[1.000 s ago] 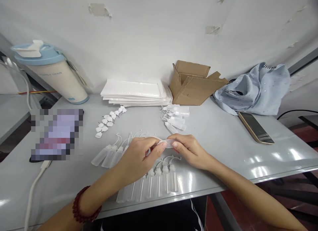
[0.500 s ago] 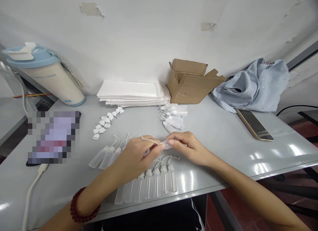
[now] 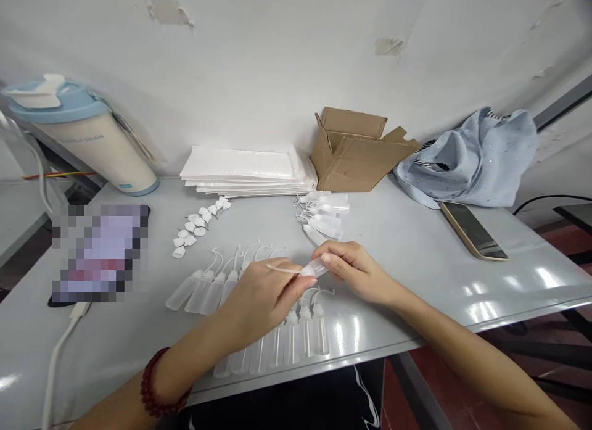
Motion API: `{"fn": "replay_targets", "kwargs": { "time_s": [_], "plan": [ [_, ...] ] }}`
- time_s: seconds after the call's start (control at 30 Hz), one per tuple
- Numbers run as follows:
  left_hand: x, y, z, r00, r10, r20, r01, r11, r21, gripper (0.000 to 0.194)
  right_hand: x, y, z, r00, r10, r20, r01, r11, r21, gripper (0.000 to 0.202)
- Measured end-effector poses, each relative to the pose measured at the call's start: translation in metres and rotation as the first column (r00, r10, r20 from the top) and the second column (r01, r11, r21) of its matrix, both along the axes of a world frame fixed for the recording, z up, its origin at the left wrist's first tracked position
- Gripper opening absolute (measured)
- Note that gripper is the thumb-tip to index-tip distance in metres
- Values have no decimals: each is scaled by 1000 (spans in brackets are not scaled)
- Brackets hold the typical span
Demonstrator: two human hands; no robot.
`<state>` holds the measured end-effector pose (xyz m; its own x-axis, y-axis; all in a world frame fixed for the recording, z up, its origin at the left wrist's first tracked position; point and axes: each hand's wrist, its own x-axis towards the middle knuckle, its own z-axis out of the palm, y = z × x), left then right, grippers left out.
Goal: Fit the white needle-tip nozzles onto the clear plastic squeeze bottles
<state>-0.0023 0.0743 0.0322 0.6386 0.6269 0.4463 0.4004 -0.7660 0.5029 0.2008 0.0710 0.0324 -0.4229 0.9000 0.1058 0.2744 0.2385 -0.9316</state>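
A small translucent bottle (image 3: pixel 317 268) with a thin white strap at its neck is held between my two hands above the table. My right hand (image 3: pixel 349 269) grips its body between thumb and fingers. The thumb and fingers of my left hand (image 3: pixel 266 291) close around the neck end, and the strap sticks out leftward over them. Below and beside my left hand lie several similar bottles (image 3: pixel 291 340), partly hidden by it. More strapped bottles (image 3: pixel 200 293) lie to its left. Beyond my right hand is a cluster of bottles (image 3: pixel 326 223).
White caps with thin tips (image 3: pixel 198 221) lie on the grey table (image 3: pixel 393 232). Behind stand a stack of white envelopes (image 3: pixel 240 165) and an open cardboard box (image 3: pixel 356 161). Phones (image 3: pixel 474 231) lie at both sides; a tumbler (image 3: pixel 97 140) and blue cloth (image 3: pixel 476 158) are farther back.
The held bottle shows more between my hands, its strap now straighter. My right hand has shifted slightly up, and my left hand has moved slightly right.
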Motion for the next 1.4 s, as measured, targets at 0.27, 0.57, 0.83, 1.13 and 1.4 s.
{"fn": "replay_targets", "kwargs": {
  "time_s": [0.27, 0.57, 0.83, 1.13, 1.4],
  "plan": [
    [-1, 0, -5, 980, 97, -176, 30, 795, 606, 19, 2, 5, -2, 1000, 17, -18, -20, 981, -195, 41],
    [-2, 2, -2, 998, 60, 30, -58, 997, -58, 26, -1, 4, -6, 986, -42, -161, 4, 973, -232, 32],
    [-2, -3, 14, 993, 120, 18, -85, 791, -605, 40, 1, 2, -2, 997, -1, -74, -4, 997, -77, 24],
    [1, -3, -4, 999, 28, -30, -25, 996, 88, 30, 3, 2, 2, 996, 5, -94, -26, 974, -224, 29],
    [-11, 13, -6, 987, 104, -124, -81, 980, 181, 15, 0, 4, 4, 990, -114, -81, 101, 985, -142, 25]
  ]
}}
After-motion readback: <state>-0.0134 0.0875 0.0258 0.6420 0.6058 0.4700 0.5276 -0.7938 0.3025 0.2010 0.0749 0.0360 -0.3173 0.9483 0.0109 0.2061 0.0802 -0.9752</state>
